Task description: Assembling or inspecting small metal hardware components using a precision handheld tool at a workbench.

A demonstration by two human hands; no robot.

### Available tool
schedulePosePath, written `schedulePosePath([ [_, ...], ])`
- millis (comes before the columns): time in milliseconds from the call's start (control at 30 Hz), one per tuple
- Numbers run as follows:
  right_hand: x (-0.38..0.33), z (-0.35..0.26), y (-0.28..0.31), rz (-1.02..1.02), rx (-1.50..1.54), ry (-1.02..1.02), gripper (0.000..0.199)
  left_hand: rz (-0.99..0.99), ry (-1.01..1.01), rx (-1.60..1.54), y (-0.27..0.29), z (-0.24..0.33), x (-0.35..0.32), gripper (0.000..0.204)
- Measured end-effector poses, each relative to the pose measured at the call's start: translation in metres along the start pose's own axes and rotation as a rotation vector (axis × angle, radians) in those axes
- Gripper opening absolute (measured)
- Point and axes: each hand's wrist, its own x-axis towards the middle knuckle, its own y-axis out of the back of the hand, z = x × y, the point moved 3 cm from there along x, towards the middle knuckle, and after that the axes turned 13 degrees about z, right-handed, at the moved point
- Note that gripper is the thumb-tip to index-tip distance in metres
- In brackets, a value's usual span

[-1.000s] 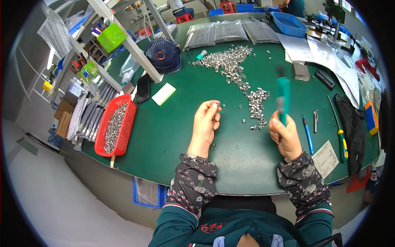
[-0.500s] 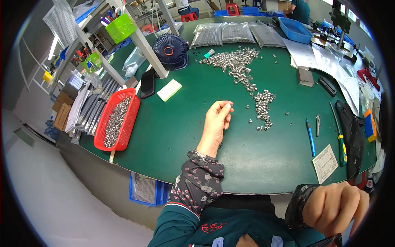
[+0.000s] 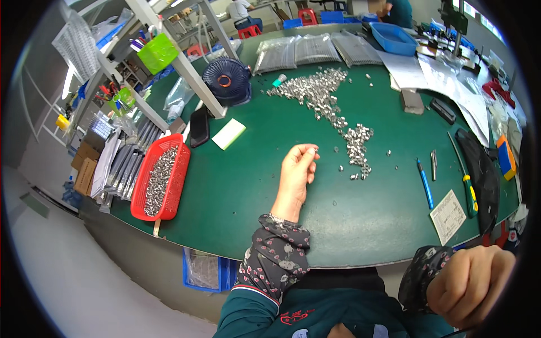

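Note:
My left hand (image 3: 298, 169) rests on the green table (image 3: 242, 191) with its fingertips pinched together; whether a small part sits between them is too small to tell. Just right of it lies a cluster of small silver metal parts (image 3: 358, 147), trailing up to a larger heap (image 3: 315, 93). My right hand (image 3: 472, 284) is a closed fist at the lower right, off the table and below its front edge, with nothing visible in it.
A red basket (image 3: 160, 177) of metal parts sits at the left edge. A black phone (image 3: 199, 127), white pad (image 3: 229, 133) and small blue fan (image 3: 227, 81) lie behind. A blue pen (image 3: 424, 183), tweezers (image 3: 433, 163) and screwdriver (image 3: 466, 188) lie to the right.
A second ago my right hand held a teal tool upright over the table; it has since pulled back below the table's edge, and the tool is out of sight. My left hand stayed put.

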Motion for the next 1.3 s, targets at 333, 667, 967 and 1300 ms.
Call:
schedulePosePath([
  [333, -0.012, 0.029, 0.017, 0.084, -0.115, -0.186, 0.017, -0.008, 0.006, 0.02, -0.001, -0.004, -0.004, 0.011],
  [667, 0.01, 0.032, -0.005, -0.396, -0.194, -0.527, 0.013, -0.043, 0.007, -0.017, -0.005, -0.004, 0.001, 0.011],
  [967, 0.002, 0.017, 0.008, -0.208, 0.132, -0.253, 0.014, -0.063, 0.012, -0.148, -0.005, -0.002, 0.002, 0.013],
  [1300, 0.009, 0.096, 0.171, 0.207, -1.114, -0.607, 0.028, -0.118, 0.129, -0.241, 0.009, -0.006, 0.009, 0.01],
])
